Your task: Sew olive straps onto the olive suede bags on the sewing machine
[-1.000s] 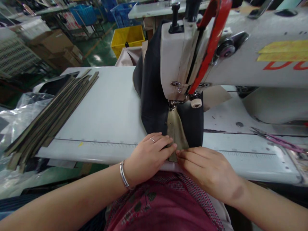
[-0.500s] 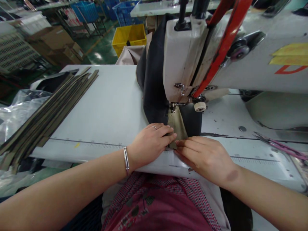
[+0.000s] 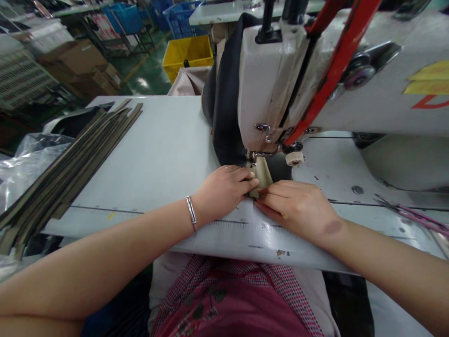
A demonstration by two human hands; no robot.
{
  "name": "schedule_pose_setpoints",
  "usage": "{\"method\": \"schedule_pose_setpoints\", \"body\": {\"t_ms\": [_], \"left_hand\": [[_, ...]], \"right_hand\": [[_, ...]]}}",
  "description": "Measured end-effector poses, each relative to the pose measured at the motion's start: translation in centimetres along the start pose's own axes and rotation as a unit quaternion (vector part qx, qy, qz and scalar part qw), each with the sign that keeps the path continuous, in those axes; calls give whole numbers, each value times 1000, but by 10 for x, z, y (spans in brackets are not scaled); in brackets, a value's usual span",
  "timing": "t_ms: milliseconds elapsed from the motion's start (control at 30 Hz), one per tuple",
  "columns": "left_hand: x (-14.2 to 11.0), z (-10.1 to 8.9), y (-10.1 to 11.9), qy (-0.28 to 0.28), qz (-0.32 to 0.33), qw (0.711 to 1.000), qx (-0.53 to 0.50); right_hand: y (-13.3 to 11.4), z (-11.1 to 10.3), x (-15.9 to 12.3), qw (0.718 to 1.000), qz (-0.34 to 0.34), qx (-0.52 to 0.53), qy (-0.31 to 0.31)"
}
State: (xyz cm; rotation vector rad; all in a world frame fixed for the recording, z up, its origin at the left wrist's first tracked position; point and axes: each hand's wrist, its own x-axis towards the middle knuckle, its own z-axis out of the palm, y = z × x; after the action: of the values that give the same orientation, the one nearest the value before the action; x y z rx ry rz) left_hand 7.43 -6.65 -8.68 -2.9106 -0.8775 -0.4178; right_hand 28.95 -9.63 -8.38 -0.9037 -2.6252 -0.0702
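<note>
A khaki fabric strip point(image 3: 262, 172) runs out from under the needle area of a white sewing machine point(image 3: 259, 89), lying against dark fabric point(image 3: 226, 107) that bunches behind and left of the machine head. My left hand point(image 3: 224, 193), with a ring and a silver bracelet, presses closed fingers onto the strip's left edge near its end. Opposite it, my right hand point(image 3: 298, 206) pinches the strip's right edge, thumb underneath. The two hands' fingertips nearly meet just in front of the presser foot. Parts of the strip are hidden beneath the fingers.
A bundle of khaki-and-black strips point(image 3: 80, 154) lies at the table's left, beside clear plastic point(image 3: 38, 150). Pink-handled scissors point(image 3: 417, 215) rest on the right. A red bar point(image 3: 333, 70) crosses the machine head. Behind the table stand a yellow crate point(image 3: 187, 54) and cardboard boxes point(image 3: 80, 63).
Both hands have moved forward toward the needle with the strip, and less of it shows in front of the machine. The dark fabric has shifted back slightly.
</note>
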Motion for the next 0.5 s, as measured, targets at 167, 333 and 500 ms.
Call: {"method": "schedule_pose_setpoints", "body": {"t_ms": [167,333,500], "left_hand": [[5,6,-7,5,-10,1000,1],[1,7,-10,9,-3,1000,-6],[-6,1,-10,18,8,998,-61]], "right_hand": [[5,5,3,1000,21,3,7],[13,6,-1,999,-14,29,30],[25,-2,-4,999,-7,14,47]]}}
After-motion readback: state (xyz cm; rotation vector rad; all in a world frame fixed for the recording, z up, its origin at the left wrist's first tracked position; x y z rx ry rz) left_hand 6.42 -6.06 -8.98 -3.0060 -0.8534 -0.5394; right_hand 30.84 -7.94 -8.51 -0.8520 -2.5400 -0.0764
